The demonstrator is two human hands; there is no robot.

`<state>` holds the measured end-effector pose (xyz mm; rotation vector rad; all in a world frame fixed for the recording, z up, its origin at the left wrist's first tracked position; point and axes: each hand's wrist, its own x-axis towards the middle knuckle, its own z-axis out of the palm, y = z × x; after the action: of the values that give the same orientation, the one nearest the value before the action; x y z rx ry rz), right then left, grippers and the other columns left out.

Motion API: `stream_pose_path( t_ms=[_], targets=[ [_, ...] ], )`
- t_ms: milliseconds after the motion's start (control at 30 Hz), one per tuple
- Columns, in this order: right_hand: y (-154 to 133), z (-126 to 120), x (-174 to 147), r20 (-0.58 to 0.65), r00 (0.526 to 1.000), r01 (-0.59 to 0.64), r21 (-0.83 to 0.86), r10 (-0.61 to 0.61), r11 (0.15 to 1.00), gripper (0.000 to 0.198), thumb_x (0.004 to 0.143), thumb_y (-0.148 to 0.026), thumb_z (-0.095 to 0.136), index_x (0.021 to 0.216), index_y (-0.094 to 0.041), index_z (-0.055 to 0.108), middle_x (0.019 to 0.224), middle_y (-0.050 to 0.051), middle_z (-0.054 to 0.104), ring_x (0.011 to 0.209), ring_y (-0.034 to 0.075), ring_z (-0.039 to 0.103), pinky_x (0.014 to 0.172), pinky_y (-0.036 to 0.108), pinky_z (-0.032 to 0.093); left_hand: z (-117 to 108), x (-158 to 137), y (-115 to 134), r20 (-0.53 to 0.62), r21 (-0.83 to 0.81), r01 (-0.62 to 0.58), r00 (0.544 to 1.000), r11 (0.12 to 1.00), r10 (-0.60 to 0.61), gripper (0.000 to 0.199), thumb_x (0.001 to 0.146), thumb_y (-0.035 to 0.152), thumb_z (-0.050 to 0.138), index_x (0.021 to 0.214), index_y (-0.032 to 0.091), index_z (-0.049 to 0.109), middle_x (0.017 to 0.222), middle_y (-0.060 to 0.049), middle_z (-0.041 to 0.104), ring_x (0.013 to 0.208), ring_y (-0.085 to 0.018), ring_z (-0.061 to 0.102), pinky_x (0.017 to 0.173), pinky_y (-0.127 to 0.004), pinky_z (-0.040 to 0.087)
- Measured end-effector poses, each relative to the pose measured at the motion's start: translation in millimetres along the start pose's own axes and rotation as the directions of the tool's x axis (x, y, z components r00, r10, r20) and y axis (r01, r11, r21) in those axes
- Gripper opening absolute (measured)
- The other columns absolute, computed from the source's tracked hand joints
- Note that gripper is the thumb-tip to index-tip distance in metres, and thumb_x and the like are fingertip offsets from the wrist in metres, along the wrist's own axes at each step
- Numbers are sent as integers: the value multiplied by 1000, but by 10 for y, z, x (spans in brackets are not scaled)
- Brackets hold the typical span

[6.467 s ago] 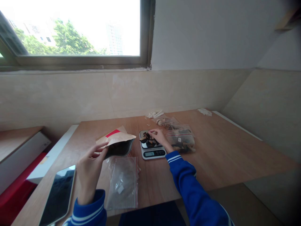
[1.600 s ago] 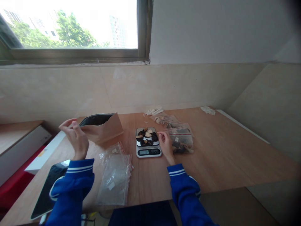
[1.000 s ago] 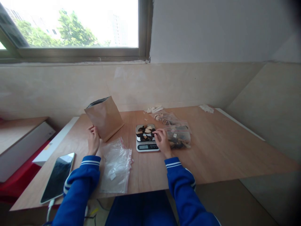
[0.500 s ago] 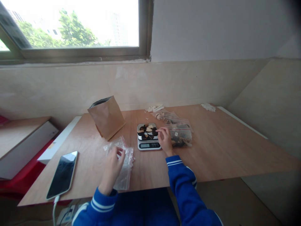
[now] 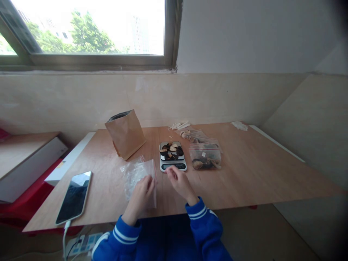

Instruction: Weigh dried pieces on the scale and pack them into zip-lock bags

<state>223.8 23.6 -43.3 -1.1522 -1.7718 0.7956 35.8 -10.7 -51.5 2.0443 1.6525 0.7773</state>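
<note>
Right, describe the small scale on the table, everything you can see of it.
The scale has a light body, plastic by its look, with rounded corners. At the back is a squarish plate bearing dark and pale pieces; at the front, a black panel with a small display whose reading can't be made out. It sits flat on the wooden table. The right hand overlaps its front edge in view; whether they touch is unclear.

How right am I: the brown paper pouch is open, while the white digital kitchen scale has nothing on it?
One thing is wrong: the scale isn't bare; dark and pale slices lie on it, as the head view shows. The pouch is open.
</note>
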Motion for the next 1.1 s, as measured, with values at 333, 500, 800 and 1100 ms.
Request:
stream_pose_path(
  t_ms=[333,500,800,1100],
  targets=[
    [33,72,119,86,984,-172,192,158,966,48,93,-56,39,65,-19,52,56,-2,49,55,13,48,56,26,37,-254,114,229,-285,-488,-64,955,871,-89,32,92,41,41,68,21,47,64,2,49,61,-14,49,61,-25,40],
    [77,-132,172,163,985,-82,155,57,984,45,90,-58,47,74,-18,59,73,1,60,70,16,55,65,26,44,-341,235,206,-474,-505,-31,846,863,-246,35,88,39,45,58,21,39,54,4,40,54,-12,40,53,-24,33],
    [537,10,671,-405,910,-126,-479,-92,869,59,86,-55,50,124,-11,50,133,25,46,129,36,40,103,55,34,-172,728,117,-481,-591,77,766,803,-428,31,83,32,46,55,21,36,52,5,36,54,-12,35,52,-24,28],
    [649,299,855,-443,891,-370,-584,99,723,85,81,-51,59,139,5,31,143,38,32,135,46,31,105,54,29,246,914,-211,-579,-601,-54,718,797,-388,39,87,44,44,57,22,34,53,6,33,51,-11,33,51,-24,28]
  ],
)
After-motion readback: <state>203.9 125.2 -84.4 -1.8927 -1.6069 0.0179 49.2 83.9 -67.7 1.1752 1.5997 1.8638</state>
